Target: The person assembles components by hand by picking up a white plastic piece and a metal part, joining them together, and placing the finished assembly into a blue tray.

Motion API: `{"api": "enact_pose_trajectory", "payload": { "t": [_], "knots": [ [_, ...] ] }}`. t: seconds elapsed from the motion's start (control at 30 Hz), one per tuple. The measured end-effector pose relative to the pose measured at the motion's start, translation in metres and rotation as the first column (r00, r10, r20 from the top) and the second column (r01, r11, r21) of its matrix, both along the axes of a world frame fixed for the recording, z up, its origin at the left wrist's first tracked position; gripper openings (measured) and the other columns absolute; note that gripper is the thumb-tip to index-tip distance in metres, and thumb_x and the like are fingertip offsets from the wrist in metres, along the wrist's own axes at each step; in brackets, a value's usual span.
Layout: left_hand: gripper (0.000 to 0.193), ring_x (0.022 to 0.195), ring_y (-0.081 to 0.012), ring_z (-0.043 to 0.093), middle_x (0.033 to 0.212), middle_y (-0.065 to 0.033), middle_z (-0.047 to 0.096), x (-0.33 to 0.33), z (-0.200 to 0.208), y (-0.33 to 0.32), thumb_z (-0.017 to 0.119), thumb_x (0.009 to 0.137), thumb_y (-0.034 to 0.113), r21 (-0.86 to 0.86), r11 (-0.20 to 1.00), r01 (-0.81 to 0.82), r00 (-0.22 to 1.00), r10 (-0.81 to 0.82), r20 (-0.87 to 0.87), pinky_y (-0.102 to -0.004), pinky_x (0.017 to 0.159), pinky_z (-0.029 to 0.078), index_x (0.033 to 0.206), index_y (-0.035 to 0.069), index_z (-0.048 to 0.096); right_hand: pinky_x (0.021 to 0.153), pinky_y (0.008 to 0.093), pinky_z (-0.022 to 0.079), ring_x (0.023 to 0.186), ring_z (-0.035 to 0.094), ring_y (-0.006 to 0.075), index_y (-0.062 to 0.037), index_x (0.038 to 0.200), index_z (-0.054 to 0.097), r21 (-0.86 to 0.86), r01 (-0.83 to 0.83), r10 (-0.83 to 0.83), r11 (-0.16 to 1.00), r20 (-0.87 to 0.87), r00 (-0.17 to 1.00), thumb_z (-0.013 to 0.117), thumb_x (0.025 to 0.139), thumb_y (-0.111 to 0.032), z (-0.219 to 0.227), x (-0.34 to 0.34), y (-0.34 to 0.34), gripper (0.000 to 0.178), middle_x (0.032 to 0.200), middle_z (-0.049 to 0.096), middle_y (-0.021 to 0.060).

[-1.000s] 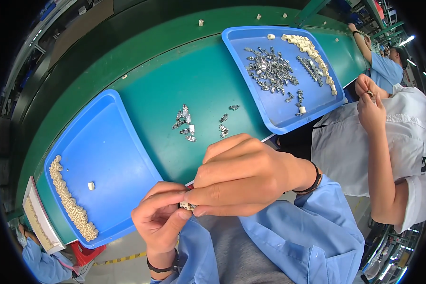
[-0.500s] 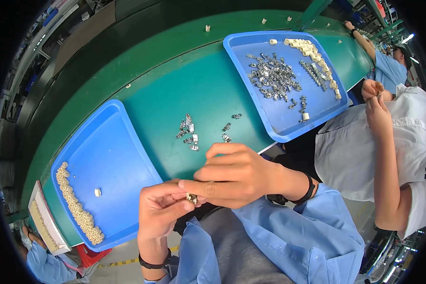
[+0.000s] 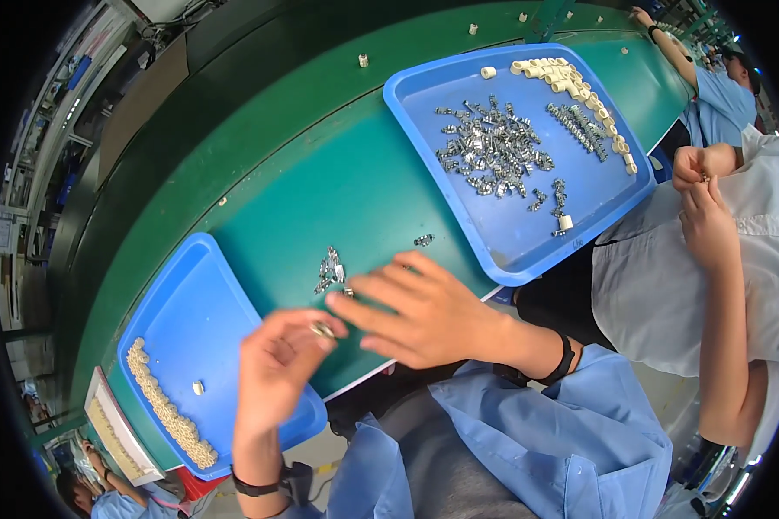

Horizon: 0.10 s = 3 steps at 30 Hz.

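Note:
My left hand (image 3: 277, 368), lifted by the right edge of the left blue tray (image 3: 182, 311), pinches a small part (image 3: 322, 329) between thumb and forefinger. That part looks pale with some metal in it, though blur hides the detail. My right hand (image 3: 420, 313) is spread just beside it, fingers stretched out over the green tabletop, with nothing visible in them. Beyond its fingertips lies a small group of silver metal clips (image 3: 330, 270). One more clip (image 3: 424, 240) rests farther right, past the knuckles.
Cream ring-shaped pieces (image 3: 169, 406) line the left tray, with one loose piece (image 3: 198, 387). The right blue tray (image 3: 493, 238) holds heaped metal clips (image 3: 493, 147) and cream sleeves (image 3: 571, 82). A co-worker in white (image 3: 666, 277) sits to the right. Several pale pieces stand along the far green strip.
My hands have come apart; the part stays in the left hand. The right hand has opened and reaches toward the clips. The view has shifted slightly.

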State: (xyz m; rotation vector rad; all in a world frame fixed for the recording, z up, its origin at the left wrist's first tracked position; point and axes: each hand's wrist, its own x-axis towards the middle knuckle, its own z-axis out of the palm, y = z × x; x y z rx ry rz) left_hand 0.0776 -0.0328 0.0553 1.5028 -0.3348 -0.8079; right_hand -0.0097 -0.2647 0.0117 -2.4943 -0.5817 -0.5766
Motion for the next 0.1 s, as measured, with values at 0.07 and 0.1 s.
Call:
{"api": "enact_pose_trajectory", "payload": {
  "t": [0.07,0.1],
  "knots": [
    [0.022,0.111,-0.0177,0.069,0.114,-0.0140,0.074,0.040,0.008,-0.009,0.065,0.097,-0.008,0.110,0.992,-0.068,0.985,0.050,0.162,-0.0289,0.096,0.054,0.118,-0.003,0.066,0.099,0.0457,0.044,0.109,0.062,0.0264,-0.0082,0.138,0.066,-0.053,0.170,-0.174,0.984,-0.093,0.980,0.075,0.089,-0.034,-0.010,0.001,-0.012,0.057,0.133,0.062,0.0134],
    [0.025,0.113,-0.0180,0.068,0.117,-0.0123,0.074,0.063,0.010,-0.013,0.066,0.098,-0.006,0.201,0.977,-0.075,0.945,0.005,0.328,-0.0283,0.098,0.054,0.122,-0.001,0.064,0.099,0.0457,0.044,0.109,0.062,0.0264,-0.0082,0.138,0.066,-0.046,0.167,-0.170,0.985,-0.082,0.982,0.075,0.089,-0.034,-0.010,0.005,-0.014,0.057,0.133,0.062,0.0134]
  ]
}}
